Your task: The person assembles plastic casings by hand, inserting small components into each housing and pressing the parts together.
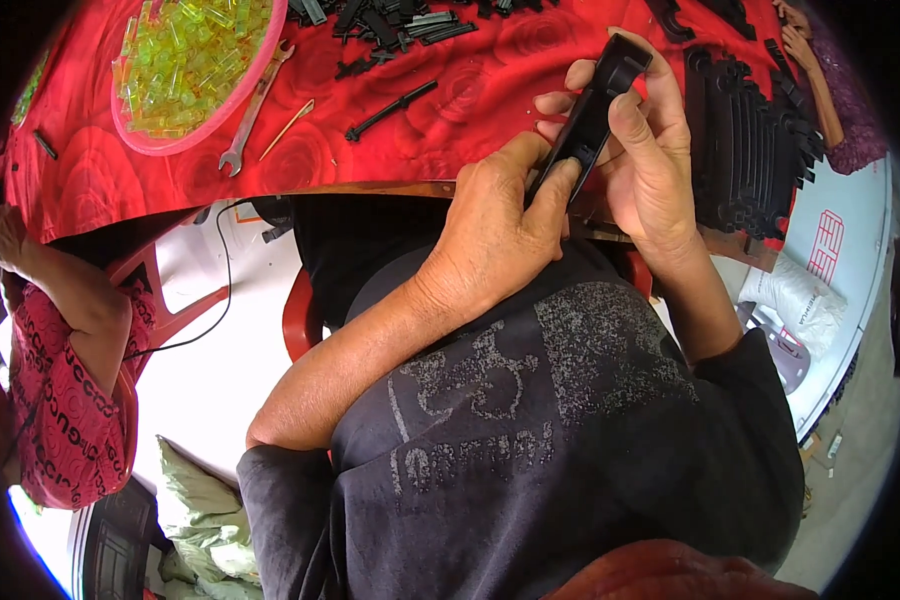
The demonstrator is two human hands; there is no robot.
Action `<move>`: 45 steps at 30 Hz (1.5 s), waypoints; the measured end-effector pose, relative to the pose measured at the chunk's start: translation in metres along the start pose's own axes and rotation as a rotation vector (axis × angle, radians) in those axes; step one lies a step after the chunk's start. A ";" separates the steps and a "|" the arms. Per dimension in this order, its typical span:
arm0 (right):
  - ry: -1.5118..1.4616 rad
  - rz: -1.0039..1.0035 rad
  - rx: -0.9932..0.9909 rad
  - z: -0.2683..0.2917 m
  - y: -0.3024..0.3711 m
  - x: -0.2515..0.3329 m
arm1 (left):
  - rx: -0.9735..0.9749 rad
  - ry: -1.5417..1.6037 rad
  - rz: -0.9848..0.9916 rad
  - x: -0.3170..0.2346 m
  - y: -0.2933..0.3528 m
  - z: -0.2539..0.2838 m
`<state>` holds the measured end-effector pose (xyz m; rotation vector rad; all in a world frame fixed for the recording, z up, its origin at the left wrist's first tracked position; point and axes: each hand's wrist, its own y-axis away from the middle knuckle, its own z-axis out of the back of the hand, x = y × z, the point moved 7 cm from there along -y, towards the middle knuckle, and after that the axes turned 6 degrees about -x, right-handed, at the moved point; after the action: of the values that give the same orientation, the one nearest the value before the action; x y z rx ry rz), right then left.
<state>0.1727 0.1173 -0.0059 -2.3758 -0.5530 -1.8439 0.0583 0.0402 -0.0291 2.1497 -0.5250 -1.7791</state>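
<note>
Over to the right of the pink basket [153, 151], the long black part [589, 125] is in both hands: the left hand [495, 215] closed on its lower end, thumb pressing; the right hand [658, 165] loosely bent around the upper. Looks like press-fitting or checking, which calls for steady support and careful thumb pressure.
</note>
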 end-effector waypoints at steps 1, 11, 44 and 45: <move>0.001 0.010 0.008 0.000 0.000 0.000 | -0.003 -0.002 0.000 0.000 0.000 0.000; -0.002 0.018 0.011 0.003 0.000 -0.002 | 0.018 -0.011 -0.025 -0.003 -0.005 -0.005; 0.005 -0.027 -0.163 0.020 -0.015 -0.005 | -0.161 -0.296 -0.191 -0.007 0.014 0.026; 0.006 -0.026 -0.164 0.023 -0.018 -0.006 | -0.156 -0.345 -0.176 -0.009 0.016 0.026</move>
<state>0.1861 0.1391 -0.0209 -2.4742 -0.4498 -1.9786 0.0296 0.0302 -0.0189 1.8429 -0.2667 -2.2260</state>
